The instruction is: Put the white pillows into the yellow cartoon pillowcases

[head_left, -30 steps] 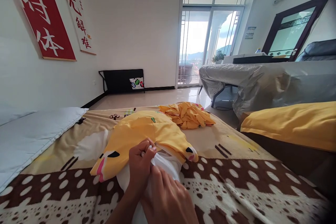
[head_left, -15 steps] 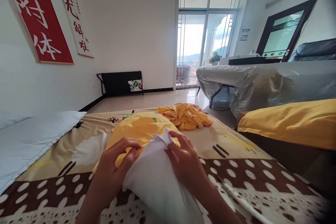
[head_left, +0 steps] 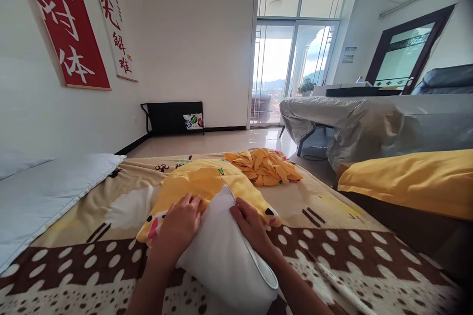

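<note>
A white pillow [head_left: 221, 251] stands tilted between my hands, one corner pointing away from me over a yellow pillowcase [head_left: 207, 173]. The pillowcase lies spread on the bed with a puffed-up middle and printed patches at its near corners. My left hand [head_left: 183, 221] has its fingers bent over the near edge of the pillowcase, against the pillow's left side; its thumb is hidden. With fingers and thumb, my right hand [head_left: 249, 221] grips the pillow's right edge just below the far corner.
The patterned blanket [head_left: 321, 241] covers the bed. Crumpled yellow cloth [head_left: 264, 167] lies beyond the pillowcase. Another white pillow [head_left: 66, 192] rests at left. Yellow fabric [head_left: 410, 177] covers a dark piece of furniture at right, near a plastic-draped table [head_left: 332, 108].
The pillow's corner has shifted slightly left and its lower right edge has come into view. My left hand has turned flatter over the pillowcase; my right hand has slid lower along the pillow's edge.
</note>
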